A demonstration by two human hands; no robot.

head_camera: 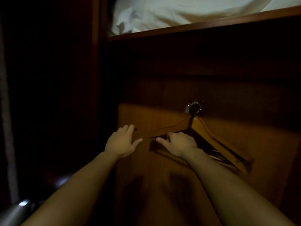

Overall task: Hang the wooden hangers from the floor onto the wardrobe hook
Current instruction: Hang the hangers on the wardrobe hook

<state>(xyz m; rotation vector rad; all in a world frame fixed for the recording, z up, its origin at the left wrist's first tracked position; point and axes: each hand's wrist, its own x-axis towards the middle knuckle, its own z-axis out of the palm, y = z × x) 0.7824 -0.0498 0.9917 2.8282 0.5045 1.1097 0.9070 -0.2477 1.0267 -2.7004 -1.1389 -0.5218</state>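
Note:
A metal hook (pixel 194 107) is fixed to the wooden wardrobe panel (pixel 146 115). Wooden hangers (pixel 211 136) hang from it, bunched together and slanting down to the right. My right hand (pixel 177 145) rests on the left arm of the hangers, fingers curled over the wood. My left hand (pixel 122 141) is to the left of them, flat against the panel with fingers apart and nothing in it. The scene is dim, so I cannot tell how many hangers are there.
A shelf edge (pixel 195 25) runs across the top with white bedding (pixel 179 10) above it. The left side is dark, with a pale vertical strip (pixel 8 128). A shiny metal tube (pixel 16 211) shows at the bottom left.

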